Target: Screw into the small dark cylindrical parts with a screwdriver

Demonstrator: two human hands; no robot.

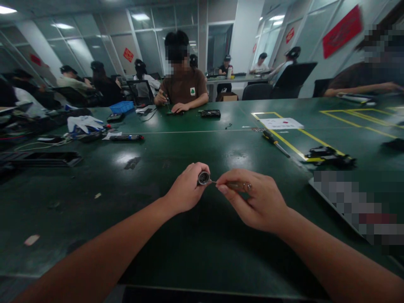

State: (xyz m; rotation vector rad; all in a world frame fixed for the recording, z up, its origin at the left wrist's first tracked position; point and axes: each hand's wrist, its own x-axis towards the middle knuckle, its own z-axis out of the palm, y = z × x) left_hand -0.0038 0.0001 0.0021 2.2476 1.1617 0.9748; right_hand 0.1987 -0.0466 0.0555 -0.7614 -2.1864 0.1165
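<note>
My left hand (187, 189) is closed around a small dark cylindrical part (203, 178), whose round open end with a metallic rim faces me. Most of its body is hidden by my fingers. In my right hand (260, 198) is a small screwdriver (235, 185) with a translucent brownish handle, held between thumb and fingers. Its thin metal shaft points left and its tip meets the right edge of the cylindrical part; whether it sits in a screw or slot cannot be made out. Both hands are above the green table (158, 244).
A yellow-black screwdriver (276, 143), a printed sheet (280, 123) and black parts (330, 157) lie to the right. At the left are white-blue gloves (84, 124), a pen-like tool (128, 137) and a blue basket (121, 107). Across the table sits a co-worker (183, 84).
</note>
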